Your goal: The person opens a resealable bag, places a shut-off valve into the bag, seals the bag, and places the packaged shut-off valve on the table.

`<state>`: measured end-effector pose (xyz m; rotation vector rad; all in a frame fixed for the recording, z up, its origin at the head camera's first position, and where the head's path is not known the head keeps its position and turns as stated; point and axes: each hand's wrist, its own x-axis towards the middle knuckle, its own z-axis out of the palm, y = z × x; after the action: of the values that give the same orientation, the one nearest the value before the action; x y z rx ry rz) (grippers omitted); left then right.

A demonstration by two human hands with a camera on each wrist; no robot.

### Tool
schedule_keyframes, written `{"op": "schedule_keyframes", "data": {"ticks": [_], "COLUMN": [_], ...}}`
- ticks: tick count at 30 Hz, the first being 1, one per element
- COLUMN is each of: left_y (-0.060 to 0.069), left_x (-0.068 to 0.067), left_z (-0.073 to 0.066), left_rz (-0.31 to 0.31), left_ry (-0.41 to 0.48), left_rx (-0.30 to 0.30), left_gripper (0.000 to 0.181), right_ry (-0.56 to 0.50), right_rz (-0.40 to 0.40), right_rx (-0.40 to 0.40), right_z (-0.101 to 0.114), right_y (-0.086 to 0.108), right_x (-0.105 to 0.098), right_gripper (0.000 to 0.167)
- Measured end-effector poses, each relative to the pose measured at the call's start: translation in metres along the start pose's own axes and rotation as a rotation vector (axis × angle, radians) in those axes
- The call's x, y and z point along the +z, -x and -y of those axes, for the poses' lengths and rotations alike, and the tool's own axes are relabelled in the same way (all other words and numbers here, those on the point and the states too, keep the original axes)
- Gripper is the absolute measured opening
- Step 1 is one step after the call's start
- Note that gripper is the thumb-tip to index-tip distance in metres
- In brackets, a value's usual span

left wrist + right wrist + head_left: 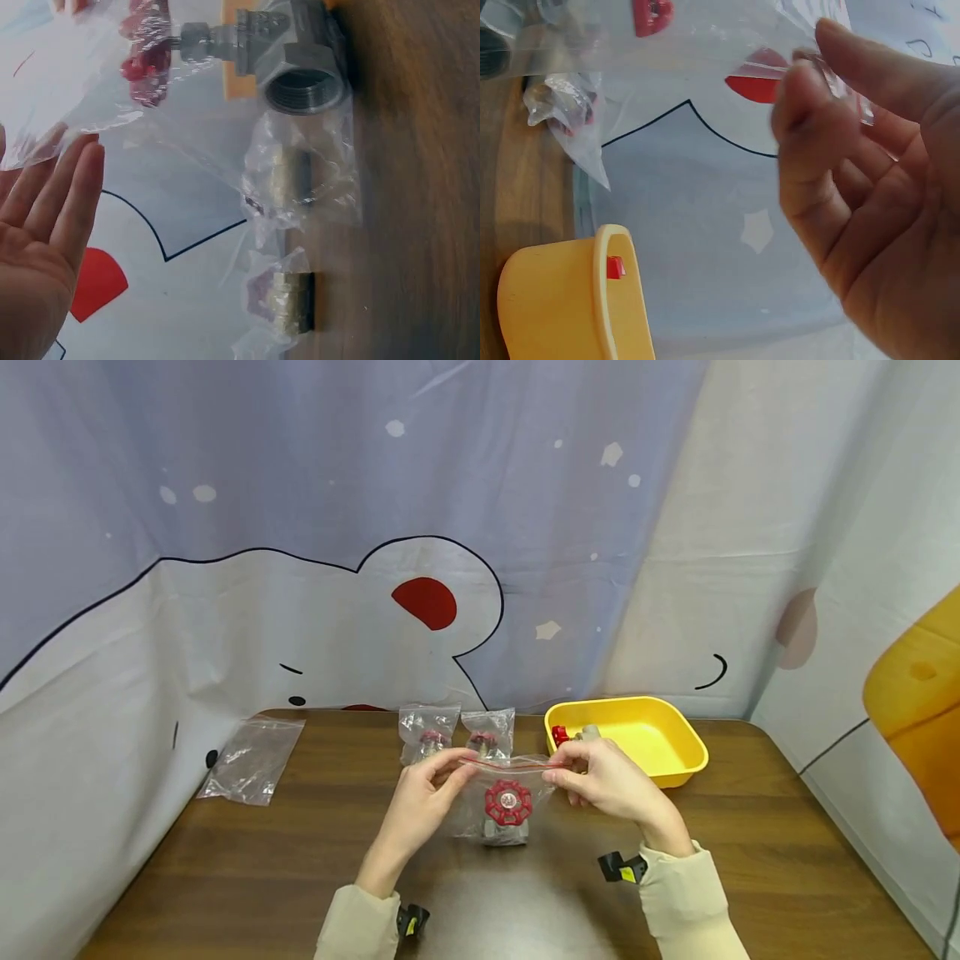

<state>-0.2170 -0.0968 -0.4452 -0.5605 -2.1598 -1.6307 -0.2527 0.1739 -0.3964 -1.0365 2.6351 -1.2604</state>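
Observation:
Both hands hold a clear zip bag (468, 810) by its top edge, which has a red line. My left hand (420, 806) pinches the left corner, my right hand (611, 781) the right corner. Inside the bag is a metal valve (304, 71) with a red wheel handle (508, 802); it hangs upright below the hands in the head view. The left wrist view shows the fingers of my left hand (45, 217) at the bag's edge. In the right wrist view, thumb and forefinger of my right hand (885, 150) grip the plastic.
Two bagged valves, one on the left (431, 739) and one on the right (487, 731), stand at the table's back edge. Right of them is a yellow bin (678, 764) with a red-handled valve (560, 735) inside. A flat clear bag (251, 764) lies at the back left.

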Motion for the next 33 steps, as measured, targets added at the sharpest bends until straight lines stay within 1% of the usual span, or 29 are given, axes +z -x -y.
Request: {"op": "schedule_keyframes", "data": {"ticks": [3, 5, 8, 13, 17, 20, 23, 25, 29, 31, 33], "left_y": [-0.001, -0.001, -0.002, -0.002, -0.001, -0.001, -0.001, -0.001, -0.001, -0.001, -0.001], "left_x": [-0.001, -0.001, -0.003, -0.006, -0.01, -0.014, -0.018, -0.02, -0.021, -0.021, -0.02], "left_z": [-0.001, -0.001, -0.002, -0.006, -0.007, -0.007, -0.007, -0.007, -0.007, -0.007, -0.007], "left_rz": [-0.041, -0.067, -0.067, -0.043, -0.024, -0.017, -0.005, -0.006, -0.031, -0.025, -0.008], "left_ry": [-0.045, -0.059, -0.059, -0.054, -0.016, -0.035, -0.086, -0.104, -0.101, -0.082, -0.084], "left_rx": [0.01, -0.005, -0.022, -0.019, -0.049, -0.056, -0.037, -0.026, -0.009, -0.001, 0.012], "left_gripper": [0.015, 0.014, 0.013, 0.011, 0.01, 0.008, 0.007, 0.008, 0.008, 0.009, 0.009], "right_ry": [0.023, 0.049, 0.096, 0.151, 0.171, 0.174, 0.177, 0.181, 0.194, 0.196, 0.195], "right_rz": [-0.032, -0.05, -0.077, -0.098, -0.094, -0.085, -0.082, -0.083, -0.084, -0.081, -0.079], "right_rx": [-0.029, -0.052, -0.095, -0.16, -0.162, -0.15, -0.146, -0.149, -0.152, -0.15, -0.149], "right_z": [0.001, 0.001, 0.003, 0.006, 0.005, 0.004, 0.005, 0.005, 0.004, 0.003, 0.003], "right_y": [-0.001, -0.001, -0.001, 0.0, 0.001, 0.001, 0.001, 0.001, 0.001, 0.001, 0.002], "right_x": [0.003, 0.003, 0.003, 0.001, 0.0, -0.001, -0.001, -0.001, -0.002, -0.002, -0.002], "right_gripper": [0.009, 0.01, 0.008, 0.008, 0.011, 0.011, 0.011, 0.011, 0.011, 0.01, 0.01]}}
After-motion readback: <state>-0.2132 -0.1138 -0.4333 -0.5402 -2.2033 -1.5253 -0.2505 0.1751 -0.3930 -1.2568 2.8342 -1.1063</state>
